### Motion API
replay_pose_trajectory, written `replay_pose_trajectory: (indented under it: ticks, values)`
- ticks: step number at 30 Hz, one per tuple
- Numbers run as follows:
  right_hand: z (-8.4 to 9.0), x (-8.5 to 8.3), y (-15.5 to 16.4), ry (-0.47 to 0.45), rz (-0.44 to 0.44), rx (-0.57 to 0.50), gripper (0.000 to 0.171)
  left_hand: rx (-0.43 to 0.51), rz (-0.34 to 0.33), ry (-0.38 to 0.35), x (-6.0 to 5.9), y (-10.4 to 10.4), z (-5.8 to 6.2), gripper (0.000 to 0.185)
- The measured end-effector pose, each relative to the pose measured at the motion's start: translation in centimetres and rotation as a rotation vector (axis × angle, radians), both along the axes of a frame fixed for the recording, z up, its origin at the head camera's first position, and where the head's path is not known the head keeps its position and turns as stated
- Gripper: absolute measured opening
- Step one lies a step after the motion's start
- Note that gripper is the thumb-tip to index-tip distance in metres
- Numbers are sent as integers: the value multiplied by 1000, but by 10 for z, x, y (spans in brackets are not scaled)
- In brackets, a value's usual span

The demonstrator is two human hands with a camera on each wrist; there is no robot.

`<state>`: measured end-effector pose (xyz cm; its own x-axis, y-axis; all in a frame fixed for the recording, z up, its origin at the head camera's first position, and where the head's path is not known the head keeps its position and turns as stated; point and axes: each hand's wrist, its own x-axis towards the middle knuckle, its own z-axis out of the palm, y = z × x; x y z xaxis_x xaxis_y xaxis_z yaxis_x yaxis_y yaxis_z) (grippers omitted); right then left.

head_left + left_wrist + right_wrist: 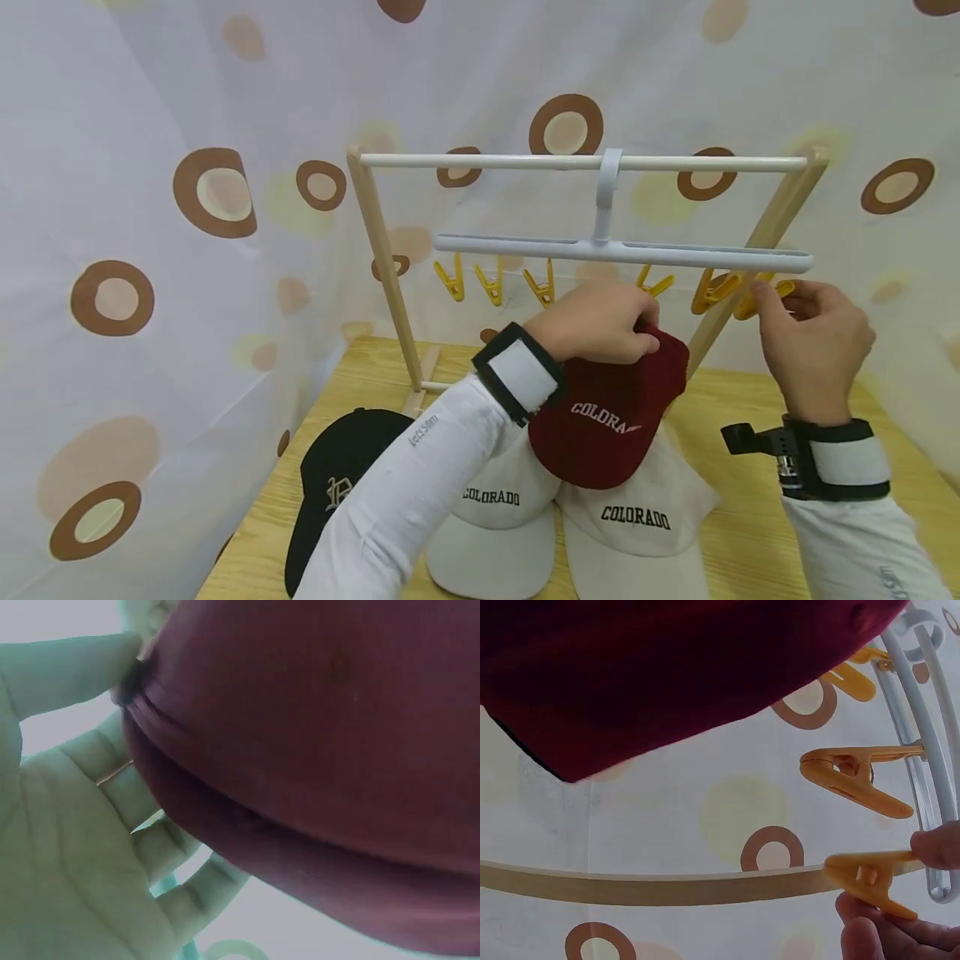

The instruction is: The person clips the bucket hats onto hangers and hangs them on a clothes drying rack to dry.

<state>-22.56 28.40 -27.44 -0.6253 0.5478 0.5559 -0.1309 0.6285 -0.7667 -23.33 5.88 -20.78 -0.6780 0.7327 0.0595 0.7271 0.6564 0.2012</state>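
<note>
Above the bench (750, 400), under the wooden rack (585, 162), we note the left hand (596, 321) with its grip closed on the red cap (607, 425), held up below the hanger bar (622, 250). The right hand (813, 346) pinches a yellow clip (866, 874).

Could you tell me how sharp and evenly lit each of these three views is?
Head view: bright, even light, sharp, rail bowed by the wide lens. Left wrist view: soft focus, the left hand pale and washed out against the maroon cap. Right wrist view: the cap blurred up close, the yellow clip in the right hand fairly crisp.
</note>
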Motion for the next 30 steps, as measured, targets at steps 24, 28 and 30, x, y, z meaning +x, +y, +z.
replay_pose_trajectory:
  ticks: [24, 28, 30]
  values:
    - [4, 23, -12, -122, 148, 113, 45, 233, -186, -256, -32, 37, -53, 24]
    - [2, 26, -14, -146, 188, 102, 43, 280, -158, -257, -38, 43, -66, 26]
    - [1, 28, -14, -155, 202, 96, 42, 327, -149, -275, -42, 45, -72, 25]
